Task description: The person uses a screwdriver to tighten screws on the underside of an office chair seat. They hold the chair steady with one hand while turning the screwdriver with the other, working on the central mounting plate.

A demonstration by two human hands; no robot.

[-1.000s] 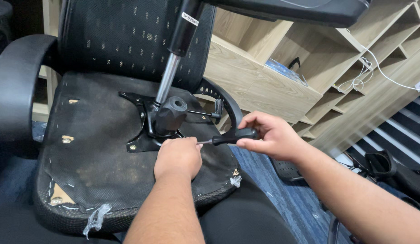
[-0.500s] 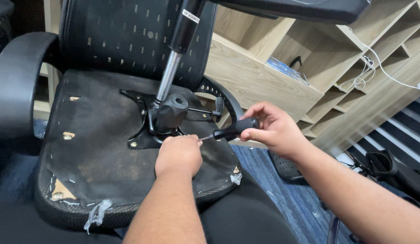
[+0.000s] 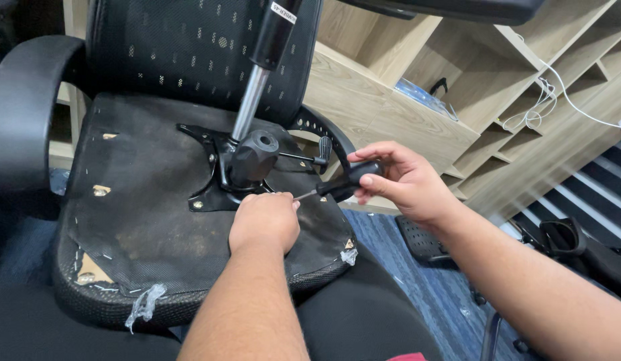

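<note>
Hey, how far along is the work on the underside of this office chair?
Done: the chair lies overturned, seat underside up, with the black mounting plate and gas cylinder still attached. In hand: the right hand holds a black-handled screwdriver, its tip hidden by the left hand resting at the plate's edge. Left: a visible screw still sits in the plate.

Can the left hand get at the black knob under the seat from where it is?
Probably yes. The left hand rests on the seat underside just below the black knob, with nothing between them; the screwdriver in the right hand sits off to the side.
</note>
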